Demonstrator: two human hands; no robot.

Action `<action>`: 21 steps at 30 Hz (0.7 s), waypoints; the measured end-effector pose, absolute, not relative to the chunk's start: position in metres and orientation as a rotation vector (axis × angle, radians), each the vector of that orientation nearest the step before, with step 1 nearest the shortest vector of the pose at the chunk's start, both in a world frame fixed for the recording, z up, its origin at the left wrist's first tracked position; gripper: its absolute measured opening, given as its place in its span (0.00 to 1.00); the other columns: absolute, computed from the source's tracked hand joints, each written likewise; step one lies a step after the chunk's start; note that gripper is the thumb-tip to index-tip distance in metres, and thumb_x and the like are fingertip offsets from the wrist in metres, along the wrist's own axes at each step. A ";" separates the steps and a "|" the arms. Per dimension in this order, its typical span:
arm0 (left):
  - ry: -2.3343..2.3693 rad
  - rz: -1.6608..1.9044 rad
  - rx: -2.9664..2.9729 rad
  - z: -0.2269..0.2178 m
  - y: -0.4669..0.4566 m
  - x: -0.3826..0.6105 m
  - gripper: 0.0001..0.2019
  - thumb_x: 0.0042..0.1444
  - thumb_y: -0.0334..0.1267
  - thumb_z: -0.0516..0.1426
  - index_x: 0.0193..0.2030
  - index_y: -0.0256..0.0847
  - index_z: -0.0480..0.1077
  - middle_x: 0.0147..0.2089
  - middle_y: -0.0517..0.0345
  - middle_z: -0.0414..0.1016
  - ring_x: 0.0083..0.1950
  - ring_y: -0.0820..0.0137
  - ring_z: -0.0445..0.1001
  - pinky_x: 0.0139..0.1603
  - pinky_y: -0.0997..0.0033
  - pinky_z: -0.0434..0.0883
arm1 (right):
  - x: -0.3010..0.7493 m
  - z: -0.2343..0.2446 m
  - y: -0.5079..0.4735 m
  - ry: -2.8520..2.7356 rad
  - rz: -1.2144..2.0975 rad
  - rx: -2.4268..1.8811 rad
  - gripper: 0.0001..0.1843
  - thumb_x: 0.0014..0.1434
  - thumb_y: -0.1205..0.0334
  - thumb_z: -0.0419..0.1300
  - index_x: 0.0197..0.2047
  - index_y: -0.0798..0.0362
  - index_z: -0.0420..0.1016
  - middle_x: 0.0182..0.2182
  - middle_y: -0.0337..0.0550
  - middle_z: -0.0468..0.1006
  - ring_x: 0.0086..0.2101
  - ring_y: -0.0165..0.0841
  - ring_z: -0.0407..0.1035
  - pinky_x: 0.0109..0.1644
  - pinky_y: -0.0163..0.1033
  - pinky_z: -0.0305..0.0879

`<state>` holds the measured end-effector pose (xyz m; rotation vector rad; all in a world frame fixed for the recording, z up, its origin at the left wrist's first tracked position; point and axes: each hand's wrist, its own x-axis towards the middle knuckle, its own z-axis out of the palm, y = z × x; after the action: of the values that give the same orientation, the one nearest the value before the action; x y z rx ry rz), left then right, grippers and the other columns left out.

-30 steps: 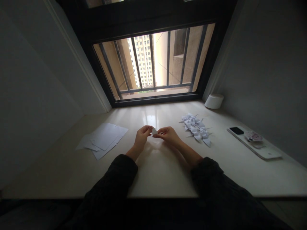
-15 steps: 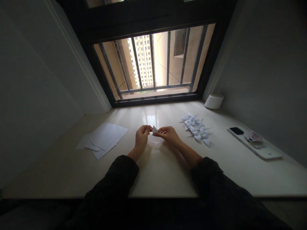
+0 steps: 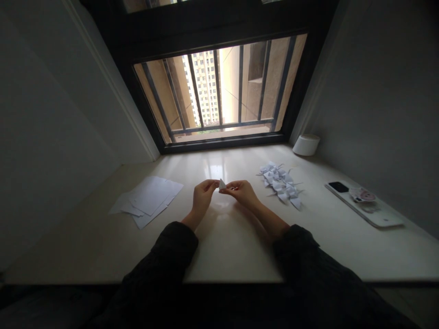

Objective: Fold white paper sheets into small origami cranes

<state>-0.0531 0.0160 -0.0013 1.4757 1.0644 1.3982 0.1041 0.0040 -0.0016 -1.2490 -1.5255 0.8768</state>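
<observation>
A small folded piece of white paper (image 3: 222,184) is pinched between both my hands over the middle of the pale sill (image 3: 226,242). My left hand (image 3: 203,195) grips its left side with curled fingers. My right hand (image 3: 242,192) pinches its right side. Both wrists hover just above the surface, with dark sleeves reaching back toward me.
A pile of several folded white paper figures (image 3: 281,183) lies to the right of my hands. Loose white sheets (image 3: 147,200) lie at the left. A white phone (image 3: 365,209) with a round sticker grip rests far right, a white round container (image 3: 306,144) in the back corner. The barred window (image 3: 219,91) is ahead.
The small paper piece has turned slightly and risen a little between my fingertips. My hands have stayed in nearly the same place.
</observation>
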 end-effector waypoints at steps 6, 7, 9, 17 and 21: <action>1.146 1.477 1.519 -0.004 0.014 -0.053 0.10 0.50 0.45 0.60 0.33 0.41 0.77 0.34 0.55 0.79 0.37 0.66 0.77 0.43 0.64 0.72 | 0.105 -0.001 0.004 -1.554 0.852 -1.249 0.15 0.44 0.49 0.66 0.30 0.51 0.83 0.20 0.40 0.78 0.22 0.29 0.64 0.26 0.34 0.55; 1.161 1.492 1.543 -0.004 0.013 -0.053 0.10 0.51 0.45 0.60 0.33 0.41 0.77 0.34 0.55 0.79 0.37 0.66 0.77 0.44 0.64 0.72 | 0.105 -0.001 0.004 -1.565 0.841 -1.253 0.15 0.45 0.49 0.66 0.30 0.51 0.83 0.21 0.40 0.79 0.22 0.29 0.65 0.27 0.34 0.56; 1.197 1.515 1.577 -0.004 0.012 -0.053 0.10 0.52 0.45 0.59 0.34 0.42 0.78 0.34 0.56 0.79 0.38 0.66 0.77 0.44 0.64 0.71 | 0.105 0.000 0.004 -1.575 0.813 -1.261 0.14 0.45 0.49 0.65 0.30 0.50 0.83 0.21 0.40 0.79 0.23 0.30 0.66 0.27 0.34 0.57; 1.187 1.561 1.543 -0.004 0.010 -0.050 0.10 0.51 0.44 0.59 0.35 0.42 0.78 0.35 0.55 0.79 0.38 0.66 0.77 0.45 0.65 0.71 | 0.105 0.001 0.004 -1.545 0.794 -1.272 0.11 0.48 0.52 0.64 0.27 0.51 0.82 0.25 0.42 0.81 0.26 0.34 0.71 0.30 0.35 0.60; 1.196 1.564 1.443 -0.004 0.009 -0.049 0.10 0.50 0.44 0.60 0.34 0.41 0.77 0.35 0.55 0.80 0.39 0.66 0.77 0.44 0.65 0.70 | 0.103 0.003 0.003 -1.528 0.770 -1.285 0.12 0.49 0.51 0.64 0.26 0.51 0.81 0.25 0.43 0.81 0.26 0.34 0.72 0.29 0.35 0.60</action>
<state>-0.0487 0.0093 -0.0043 1.4431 1.1956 1.5644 0.1030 0.0026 0.0027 -1.2845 -1.5276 0.7696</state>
